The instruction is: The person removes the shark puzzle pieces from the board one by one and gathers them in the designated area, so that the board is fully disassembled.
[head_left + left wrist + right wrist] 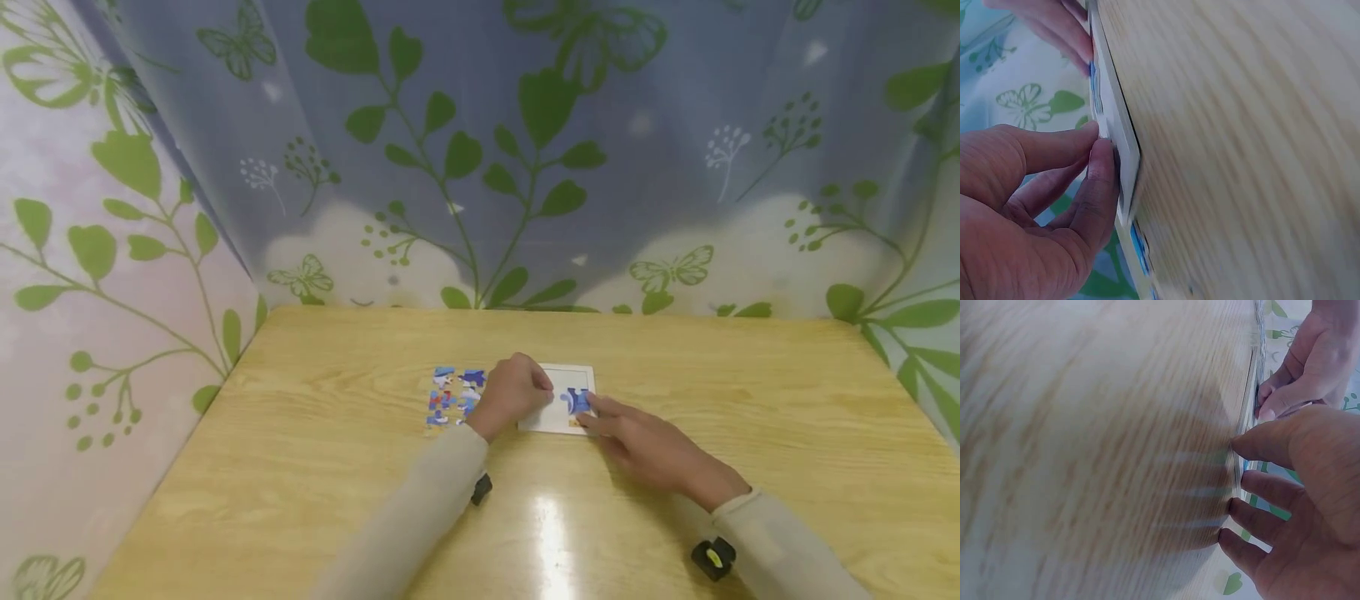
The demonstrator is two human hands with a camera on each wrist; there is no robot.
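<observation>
A white puzzle tray [555,379] lies on the table, with joined blue puzzle pieces [576,401] at its right side. My left hand [517,387] reaches over the tray from the left. In the left wrist view, the thumb and forefinger of that left hand [1054,181] pinch a small puzzle piece, almost wholly hidden by the fingertips. My right hand [648,442] rests against the tray's right edge with its fingers spread. The right wrist view shows this right hand [1285,494] with fingertips touching the tray's side. Loose puzzle pieces [442,398] lie left of the tray, partly covered by my left hand.
The wooden table [337,483] carries the tray and the loose pieces. A patterned curtain [465,208] with green leaves and butterflies stands along the back edge, and similar cloth [112,275] hangs at the left.
</observation>
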